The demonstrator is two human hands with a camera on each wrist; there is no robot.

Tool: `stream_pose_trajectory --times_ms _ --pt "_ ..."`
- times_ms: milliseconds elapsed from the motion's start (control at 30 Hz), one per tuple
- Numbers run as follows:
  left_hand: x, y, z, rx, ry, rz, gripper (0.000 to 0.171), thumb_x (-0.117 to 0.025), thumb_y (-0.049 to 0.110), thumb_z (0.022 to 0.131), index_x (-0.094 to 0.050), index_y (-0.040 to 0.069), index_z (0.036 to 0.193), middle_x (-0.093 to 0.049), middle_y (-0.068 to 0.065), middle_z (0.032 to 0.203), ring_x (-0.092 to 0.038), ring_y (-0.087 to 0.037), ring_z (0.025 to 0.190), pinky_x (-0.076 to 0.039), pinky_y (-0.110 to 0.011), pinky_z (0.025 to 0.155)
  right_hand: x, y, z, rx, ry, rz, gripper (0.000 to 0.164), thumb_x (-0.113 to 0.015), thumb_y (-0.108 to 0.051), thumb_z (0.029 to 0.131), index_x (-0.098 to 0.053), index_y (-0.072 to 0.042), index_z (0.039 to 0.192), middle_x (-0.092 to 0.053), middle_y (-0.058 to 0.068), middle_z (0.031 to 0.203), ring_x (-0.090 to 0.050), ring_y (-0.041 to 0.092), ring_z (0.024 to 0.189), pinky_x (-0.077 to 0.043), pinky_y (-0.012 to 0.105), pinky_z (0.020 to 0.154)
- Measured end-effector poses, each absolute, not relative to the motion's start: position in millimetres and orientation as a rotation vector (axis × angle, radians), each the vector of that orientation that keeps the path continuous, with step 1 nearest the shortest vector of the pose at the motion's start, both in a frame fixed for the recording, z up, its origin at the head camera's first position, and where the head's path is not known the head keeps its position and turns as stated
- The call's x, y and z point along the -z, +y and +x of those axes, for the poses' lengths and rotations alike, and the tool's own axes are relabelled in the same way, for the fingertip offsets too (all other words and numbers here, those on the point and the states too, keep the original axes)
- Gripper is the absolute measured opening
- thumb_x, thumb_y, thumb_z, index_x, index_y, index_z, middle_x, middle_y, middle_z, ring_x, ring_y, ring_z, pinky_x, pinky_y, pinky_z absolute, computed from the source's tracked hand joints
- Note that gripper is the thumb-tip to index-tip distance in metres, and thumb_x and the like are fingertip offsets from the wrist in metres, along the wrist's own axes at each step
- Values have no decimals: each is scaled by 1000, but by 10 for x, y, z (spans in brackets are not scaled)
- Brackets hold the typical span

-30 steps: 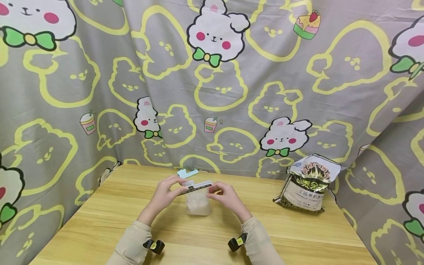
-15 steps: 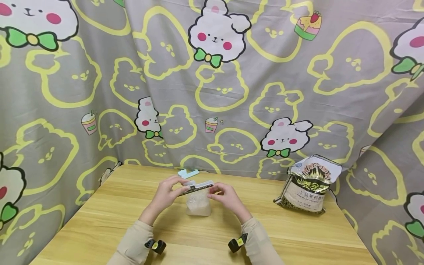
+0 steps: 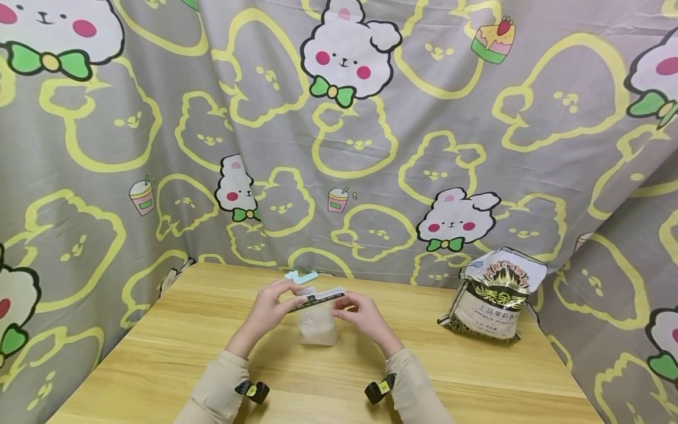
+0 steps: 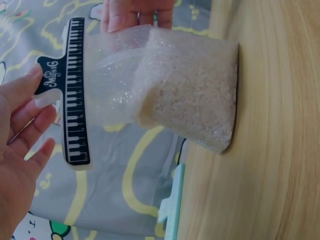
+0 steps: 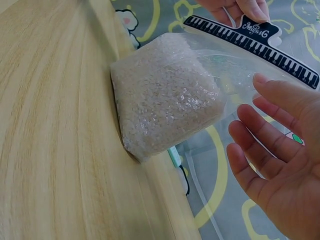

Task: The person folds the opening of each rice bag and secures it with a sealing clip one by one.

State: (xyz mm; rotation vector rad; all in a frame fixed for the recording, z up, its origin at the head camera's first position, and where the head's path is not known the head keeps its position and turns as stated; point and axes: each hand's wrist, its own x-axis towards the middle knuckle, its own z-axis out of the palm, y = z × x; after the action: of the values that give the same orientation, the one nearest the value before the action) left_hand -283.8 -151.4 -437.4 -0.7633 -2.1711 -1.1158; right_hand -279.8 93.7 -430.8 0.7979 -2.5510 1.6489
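A clear plastic bag of rice [image 3: 318, 330] stands on the wooden table between both hands. Across its folded upper part lies a black piano-keyboard clip [image 4: 76, 95] marked "Music", slanting upward to the right in the head view. My left hand [image 3: 271, 306] pinches the clip's handle between thumb and fingers. On the other side, the thumb and index finger of my right hand [image 3: 360, 312] pinch the bag's upper side edge just below the clip. The remaining right fingers [image 5: 245, 160] are loosely bent beside the bag. Whether the clip's jaws grip the plastic is hard to see.
At the table's back edge lies a light blue clip [image 3: 302, 277]. A large printed bag of jasmine rice [image 3: 492, 297] leans at the right rear. Patterned grey cloth [image 3: 371, 194] hangs behind and at both sides of the wooden table [image 3: 159, 353].
My left hand and the clip have shifted slightly to the right over the bag. The right hand and the rice bag stay nearly where they were.
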Motion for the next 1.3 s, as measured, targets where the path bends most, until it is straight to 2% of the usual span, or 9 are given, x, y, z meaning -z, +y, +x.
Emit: stream_pose_trajectory --times_ms 167,533,667,867,1000,1300 --pt "4352 -1493 -2848 1109 -2187 -763 15 -79 13 78 -74 15 93 -74 2 94 -68 -24 103 -50 -48 98 4313 939 -2803 -1670 -2544 792 20 -69 -5 88 -67 8 103 -69 28 104 -63 44 102 -54 31 82" --pt "4334 -1448 -2875 1140 -2183 -776 14 -80 12 78 -74 14 91 -75 0 95 -69 -24 102 -47 -49 102 4324 944 -2809 -1702 -2526 792 21 -69 -5 87 -67 9 103 -67 31 105 -62 47 102 -54 27 81" --pt "4328 -1429 -2879 1152 -2171 -784 14 -80 13 78 -74 15 92 -75 1 94 -69 -21 97 -52 -46 95 4321 944 -2803 -1703 -2532 772 21 -70 -6 88 -67 9 104 -68 30 105 -62 46 103 -53 27 81" --pt "4326 -1405 -2869 1180 -2159 -791 14 -79 15 80 -74 16 93 -74 2 92 -68 -17 89 -55 -34 82 4320 945 -2793 -1705 -2534 762 23 -70 -6 88 -67 9 104 -68 29 105 -63 44 103 -53 28 82" --pt "4335 -1392 -2871 1181 -2149 -786 16 -79 12 78 -74 13 93 -74 -1 92 -68 -20 88 -54 -31 81 4316 941 -2788 -1705 -2527 771 23 -69 -6 88 -67 10 104 -68 29 104 -63 45 102 -54 30 82" --pt "4213 -1339 -2765 1186 -2160 -789 16 -78 -1 76 -72 0 92 -72 -12 90 -68 -29 87 -53 -27 80 4304 939 -2785 -1683 -2536 768 21 -70 -5 87 -67 9 103 -69 28 103 -64 43 101 -54 30 81"
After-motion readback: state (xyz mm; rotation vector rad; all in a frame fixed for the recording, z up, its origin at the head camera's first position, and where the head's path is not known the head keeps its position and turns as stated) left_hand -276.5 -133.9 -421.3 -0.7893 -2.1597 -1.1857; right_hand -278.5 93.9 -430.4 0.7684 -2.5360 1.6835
